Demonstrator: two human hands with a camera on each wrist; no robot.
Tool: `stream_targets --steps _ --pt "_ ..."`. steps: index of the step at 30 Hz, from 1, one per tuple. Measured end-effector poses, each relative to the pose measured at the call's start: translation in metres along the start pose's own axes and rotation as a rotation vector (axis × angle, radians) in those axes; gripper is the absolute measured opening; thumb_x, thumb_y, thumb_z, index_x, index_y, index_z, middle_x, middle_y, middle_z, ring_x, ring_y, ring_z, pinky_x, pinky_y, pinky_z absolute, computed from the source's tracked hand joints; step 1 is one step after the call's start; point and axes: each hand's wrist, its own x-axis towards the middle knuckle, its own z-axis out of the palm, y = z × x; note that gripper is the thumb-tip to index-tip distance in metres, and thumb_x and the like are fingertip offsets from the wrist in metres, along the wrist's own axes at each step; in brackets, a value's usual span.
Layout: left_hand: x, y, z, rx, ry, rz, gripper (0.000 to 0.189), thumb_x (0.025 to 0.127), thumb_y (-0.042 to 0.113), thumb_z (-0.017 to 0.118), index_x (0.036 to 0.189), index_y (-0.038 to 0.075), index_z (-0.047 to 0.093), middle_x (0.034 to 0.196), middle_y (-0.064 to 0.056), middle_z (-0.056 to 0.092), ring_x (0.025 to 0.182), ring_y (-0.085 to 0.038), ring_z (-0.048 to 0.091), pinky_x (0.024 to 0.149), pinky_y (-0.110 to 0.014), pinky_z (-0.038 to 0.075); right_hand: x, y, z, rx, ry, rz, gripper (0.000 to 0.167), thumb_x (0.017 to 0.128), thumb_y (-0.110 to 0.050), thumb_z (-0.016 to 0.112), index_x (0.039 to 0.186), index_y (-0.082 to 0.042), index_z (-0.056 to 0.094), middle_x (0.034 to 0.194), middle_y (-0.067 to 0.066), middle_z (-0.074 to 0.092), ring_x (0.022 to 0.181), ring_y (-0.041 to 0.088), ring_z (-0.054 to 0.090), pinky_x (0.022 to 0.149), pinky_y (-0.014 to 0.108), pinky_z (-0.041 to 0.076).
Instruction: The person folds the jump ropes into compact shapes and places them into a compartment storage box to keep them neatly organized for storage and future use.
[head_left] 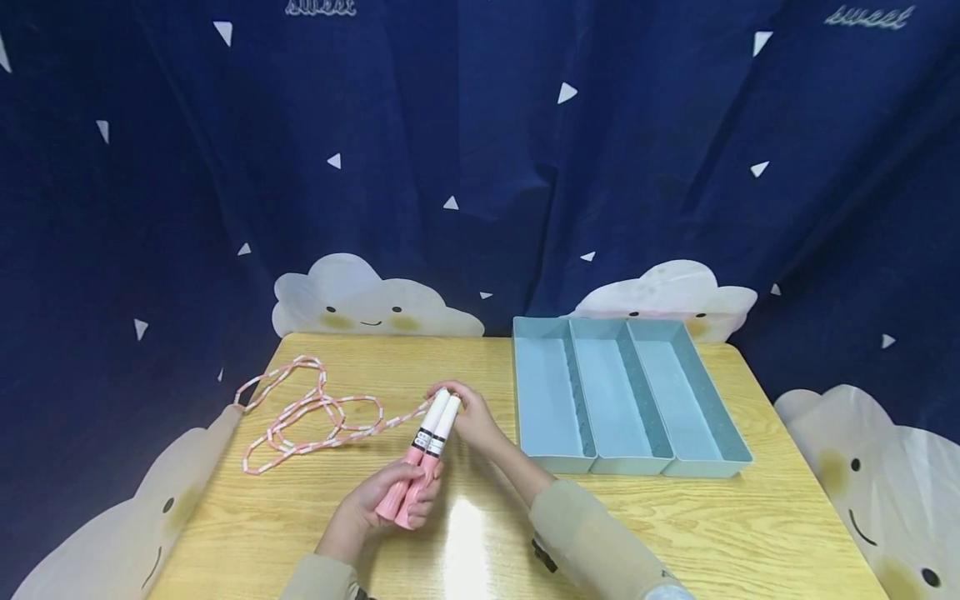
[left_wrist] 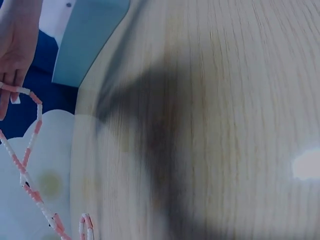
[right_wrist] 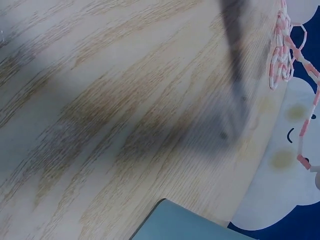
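Note:
A pink-and-white beaded jump rope [head_left: 330,404] lies in loose loops on the left of the table. My left hand [head_left: 397,498] grips both its handles [head_left: 422,462] side by side by their pink ends, white ends pointing up and away. Behind the white ends is my right hand [head_left: 467,415], its fingers right at the spot where the cord leaves the handles. In the left wrist view the beaded cord [left_wrist: 34,135] crosses the extended fingers of the right hand [left_wrist: 15,50]. The right wrist view has the cord [right_wrist: 306,125] at its right edge, with most of the hand out of frame.
A blue-grey tray [head_left: 592,463] with three long compartments stands at the back right of the wooden table [head_left: 787,525]. Behind it hangs a dark blue curtain [head_left: 495,125] with white triangles and clouds. Light glares off the table's front middle.

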Motion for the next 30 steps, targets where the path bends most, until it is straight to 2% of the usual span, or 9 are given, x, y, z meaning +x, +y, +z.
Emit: stream_targets --steps 4,7,11,12,14,19,25,30 --pt "0.002 0.000 0.003 -0.012 -0.004 0.000 0.019 0.093 0.017 0.026 0.103 0.016 0.042 0.073 0.006 0.039 0.059 -0.004 0.039 0.054 -0.013 0.032 0.001 0.000 0.000 0.061 -0.004 0.034 0.015 0.084 0.003 0.058 0.098 0.009 0.055 0.102 0.025 0.061 0.098 0.032 0.058 0.084 0.026 0.048" --pt "0.004 0.001 0.004 -0.022 -0.012 0.001 0.020 0.093 0.017 0.025 0.103 0.016 0.043 0.073 0.006 0.040 0.060 -0.003 0.040 0.054 -0.013 0.032 0.001 0.001 -0.002 0.148 -0.026 0.051 0.018 0.081 0.012 0.054 0.099 0.012 0.048 0.104 0.032 0.058 0.098 0.046 0.055 0.082 0.025 0.050" --pt "0.006 0.001 0.005 -0.025 -0.020 -0.007 0.020 0.094 0.017 0.025 0.103 0.016 0.042 0.074 0.006 0.040 0.059 -0.003 0.041 0.053 -0.014 0.031 0.000 0.003 -0.004 0.194 -0.035 0.066 0.023 0.079 0.018 0.049 0.101 0.014 0.042 0.101 0.038 0.055 0.096 0.053 0.053 0.080 0.025 0.052" --pt "0.006 0.002 0.006 -0.022 -0.020 -0.008 0.020 0.094 0.017 0.024 0.104 0.016 0.042 0.074 0.006 0.040 0.059 -0.003 0.041 0.053 -0.014 0.031 0.000 0.003 -0.004 0.182 -0.029 0.070 0.024 0.079 0.018 0.049 0.102 0.015 0.042 0.100 0.037 0.056 0.094 0.050 0.056 0.080 0.025 0.052" --pt "0.006 0.002 0.006 -0.015 -0.017 -0.009 0.020 0.093 0.017 0.025 0.103 0.016 0.042 0.073 0.005 0.039 0.059 -0.003 0.040 0.054 -0.014 0.031 0.000 0.004 -0.005 0.138 -0.010 0.087 0.023 0.080 0.017 0.049 0.103 0.015 0.045 0.097 0.034 0.057 0.090 0.036 0.061 0.081 0.024 0.051" --pt "0.007 0.005 0.006 0.001 -0.039 -0.013 0.020 0.093 0.016 0.024 0.103 0.017 0.042 0.073 0.006 0.038 0.060 -0.003 0.040 0.055 -0.013 0.033 -0.001 0.003 -0.007 0.058 0.029 0.137 0.027 0.079 0.014 0.048 0.105 0.013 0.052 0.100 0.026 0.058 0.088 0.012 0.057 0.082 0.026 0.049" --pt "0.006 0.007 0.005 -0.007 -0.064 0.001 0.023 0.093 0.015 0.022 0.104 0.018 0.042 0.074 0.007 0.041 0.060 -0.003 0.039 0.054 -0.013 0.033 0.001 0.002 -0.013 0.075 0.020 0.196 0.027 0.086 0.006 0.046 0.112 0.013 0.049 0.107 0.027 0.058 0.083 0.005 0.055 0.074 0.021 0.051" --pt "0.006 0.010 0.006 0.007 -0.063 0.020 0.023 0.092 0.016 0.023 0.104 0.017 0.042 0.072 0.007 0.040 0.059 -0.003 0.039 0.053 -0.013 0.031 0.002 0.000 -0.018 0.059 0.040 0.216 0.025 0.087 0.004 0.046 0.110 0.012 0.051 0.100 0.024 0.061 0.075 0.005 0.055 0.075 0.040 0.053"
